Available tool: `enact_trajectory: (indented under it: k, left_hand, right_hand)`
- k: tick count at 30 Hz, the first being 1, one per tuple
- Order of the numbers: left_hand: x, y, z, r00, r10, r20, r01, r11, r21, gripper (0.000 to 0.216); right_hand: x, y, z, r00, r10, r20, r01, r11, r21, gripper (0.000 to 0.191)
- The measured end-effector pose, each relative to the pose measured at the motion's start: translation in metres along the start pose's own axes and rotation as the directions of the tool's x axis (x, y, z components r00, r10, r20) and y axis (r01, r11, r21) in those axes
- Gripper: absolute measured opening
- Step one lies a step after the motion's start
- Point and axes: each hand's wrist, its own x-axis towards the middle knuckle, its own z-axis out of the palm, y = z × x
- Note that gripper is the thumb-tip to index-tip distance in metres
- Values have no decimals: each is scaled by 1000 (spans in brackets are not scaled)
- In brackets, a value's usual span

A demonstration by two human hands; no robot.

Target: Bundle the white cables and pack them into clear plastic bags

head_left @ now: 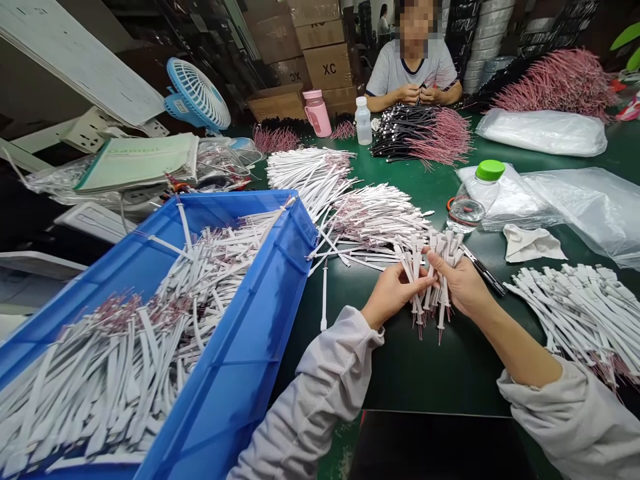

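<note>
Above the dark green table [395, 373], my left hand [400, 290] and my right hand [463, 283] share a small bunch of white cables [443, 303] with thin reddish wire ends pointing down. Fingers of both hands are closed around the bunch, the left on its left part and the right on its right part. Just beyond my hands lies a pile of similar white cables [380, 213]. One single white cable [324, 300] rests on the table left of my left hand. To the right of my right forearm sits another pile of white cables [585, 313].
A blue bin [250, 333] full of white cables stands at the left. A black pen [485, 270], a white cloth [533, 243] and a green-lidded jar [475, 197] lie beyond my right hand. Across the table a person [413, 67] handles black cables [400, 133].
</note>
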Motion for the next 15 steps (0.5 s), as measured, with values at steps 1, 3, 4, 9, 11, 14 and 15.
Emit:
enact_trajectory:
  k: [1,3,4,9,11,14,15]
  left_hand:
    - [0,-1,0,1000,7,-14,-7,1000,1,32]
    - [1,-3,1,999,10,-53,-9,1000,23,30]
    - [2,-3,1,997,3,-77,0,999,36,29]
    - [2,3,3,991,-50,-120,59,996,74,31]
    - [3,6,2,989,-63,-133,76,993,94,34]
    - [5,9,-5,982,-134,-134,152,979,136,36]
    - [6,10,-7,981,-165,-103,180,970,161,37]
  right_hand:
    - [0,0,1,1000,-3,-19,3,1000,-10,39]
    - [2,1,5,998,-8,-56,7,1000,-21,37]
    - [2,2,7,997,-17,-74,16,1000,-19,37]
    - [-8,-15,11,981,-93,-172,80,993,-82,38]
    - [-22,-43,-2,968,-141,-208,102,977,-189,38]
    - [-54,-113,-53,900,-322,-295,119,831,-543,34]
    - [-65,-139,-79,889,-351,-294,86,759,-646,35]
